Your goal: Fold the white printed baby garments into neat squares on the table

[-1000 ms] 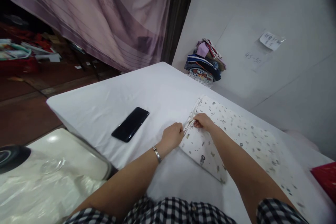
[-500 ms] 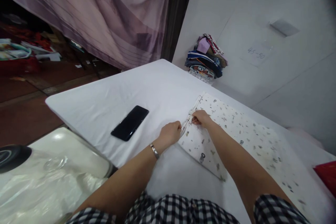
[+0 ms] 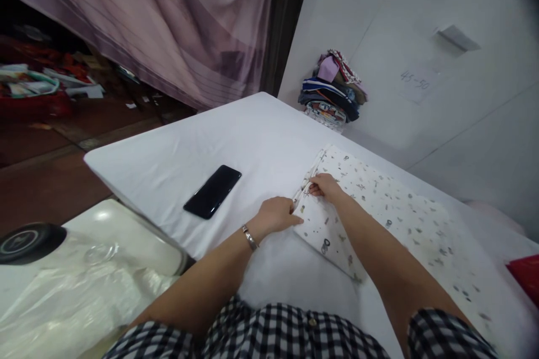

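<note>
A white cloth (image 3: 389,202) printed with small dark figures lies along the right side of the white-covered table, its layered edge facing left. My right hand (image 3: 326,188) pinches a fold just inside that edge, fingers curled together. At the near-left corner of the cloth is my left hand (image 3: 275,214), wearing a silver bracelet on the wrist. Its thumb sticks out over the print, apart from the fingers, which touch the edge. The fingertips of this hand are partly hidden.
Left of my hands a black phone (image 3: 213,191) lies on the table (image 3: 248,123). Folded clothes (image 3: 330,92) are stacked by the wall. At lower left are a white machine (image 3: 126,235) with a black knob and clear plastic (image 3: 84,303). Something red (image 3: 526,275) sits at far right.
My left hand has gone from a closed pinch at the cloth's edge to thumb and fingers apart. My right hand keeps its pinch in nearly the same place. The view has shifted slightly.
</note>
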Available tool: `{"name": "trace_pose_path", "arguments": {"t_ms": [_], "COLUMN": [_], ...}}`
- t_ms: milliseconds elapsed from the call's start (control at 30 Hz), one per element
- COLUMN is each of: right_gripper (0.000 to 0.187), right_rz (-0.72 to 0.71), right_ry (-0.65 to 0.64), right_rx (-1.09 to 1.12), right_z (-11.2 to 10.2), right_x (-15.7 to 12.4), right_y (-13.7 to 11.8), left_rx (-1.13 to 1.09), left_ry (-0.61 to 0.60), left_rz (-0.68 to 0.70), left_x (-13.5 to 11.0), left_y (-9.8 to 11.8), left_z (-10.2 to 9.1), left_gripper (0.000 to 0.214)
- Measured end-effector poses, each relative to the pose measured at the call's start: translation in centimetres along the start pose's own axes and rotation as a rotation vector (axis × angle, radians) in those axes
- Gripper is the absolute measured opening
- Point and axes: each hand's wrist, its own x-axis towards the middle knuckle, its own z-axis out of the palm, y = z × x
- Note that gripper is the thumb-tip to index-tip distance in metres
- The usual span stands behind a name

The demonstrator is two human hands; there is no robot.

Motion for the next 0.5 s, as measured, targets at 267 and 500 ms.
{"name": "trace_pose_path", "arguments": {"t_ms": [267, 500], "right_gripper": [0.015, 0.015], "right_rz": [-0.045, -0.061], "right_ry": [-0.05, -0.046], "right_rx": [0.046, 0.065], "right_z": [-0.64, -0.63], "right_x": [0.15, -0.13], "right_y": [0.75, 0.85], "left_rx": [0.026, 0.04], "left_ry": [0.11, 0.071], "left_rz": [-0.058, -0.035], "left_x": [0.36, 0.34], "left_y": [-0.07, 0.11], "left_z": [0.48, 1.02], "left_gripper": [0.034, 0.018]}}
